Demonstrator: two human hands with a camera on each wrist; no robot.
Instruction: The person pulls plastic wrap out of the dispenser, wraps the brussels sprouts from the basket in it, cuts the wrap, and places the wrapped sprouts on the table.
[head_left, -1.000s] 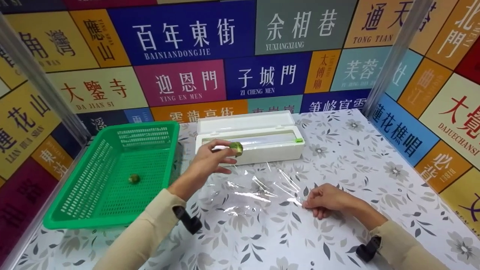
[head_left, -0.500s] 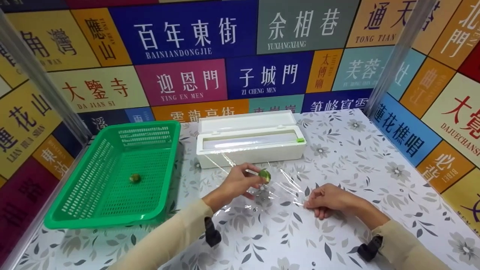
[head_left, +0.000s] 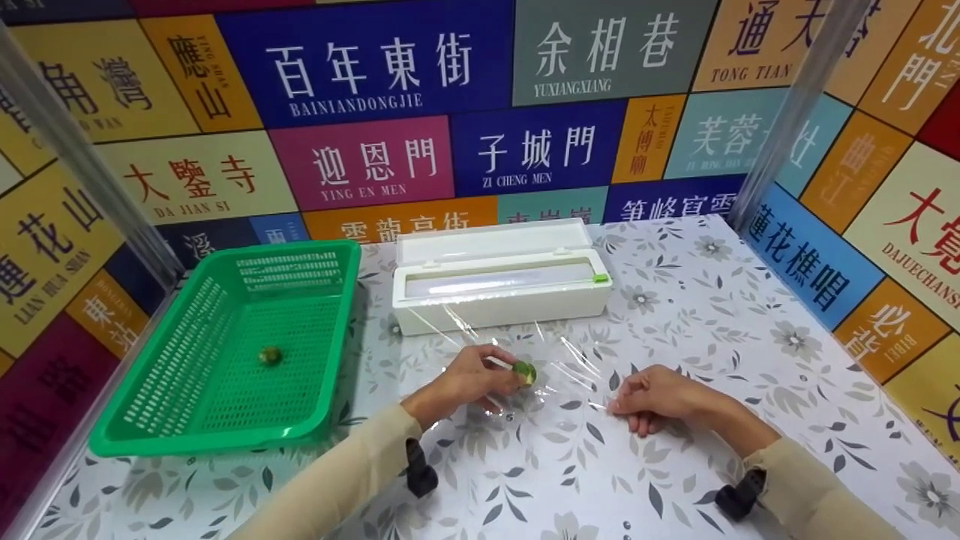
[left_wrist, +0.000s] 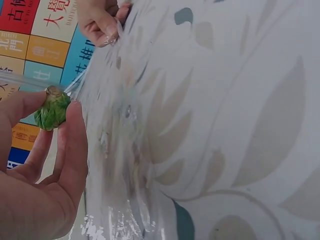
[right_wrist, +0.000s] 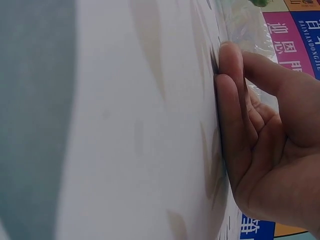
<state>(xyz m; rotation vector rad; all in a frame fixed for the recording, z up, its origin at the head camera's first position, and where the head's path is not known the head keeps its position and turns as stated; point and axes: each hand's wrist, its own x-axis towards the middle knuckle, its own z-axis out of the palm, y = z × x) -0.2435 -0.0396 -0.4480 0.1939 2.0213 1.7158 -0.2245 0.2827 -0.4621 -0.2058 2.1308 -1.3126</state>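
My left hand (head_left: 474, 377) pinches a green Brussels sprout (head_left: 524, 373) between thumb and fingertips, close over a sheet of clear plastic wrap (head_left: 574, 360). In the left wrist view the sprout (left_wrist: 52, 108) shows its pale cut stem end near the thumb. The wrap runs from the white dispenser box (head_left: 502, 306) toward me across the tabletop. At the wrap's right front corner, my right hand (head_left: 654, 397) pinches the film, its lower fingers resting on the table. Another Brussels sprout (head_left: 270, 355), browner, lies in the green basket (head_left: 341, 322).
The basket stands at the left with raised perforated walls. The dispenser's lid (head_left: 491, 238) is lifted back, and a green slider (head_left: 599, 278) sits at its right end. A floral cloth (head_left: 712, 337) covers the table. Panels of printed signs (head_left: 375, 60) wall the back and sides.
My left hand has moved from in front of the dispenser toward me and to the right, then lower over the wrap, carrying the Brussels sprout. My right hand has stayed at the wrap's corner.
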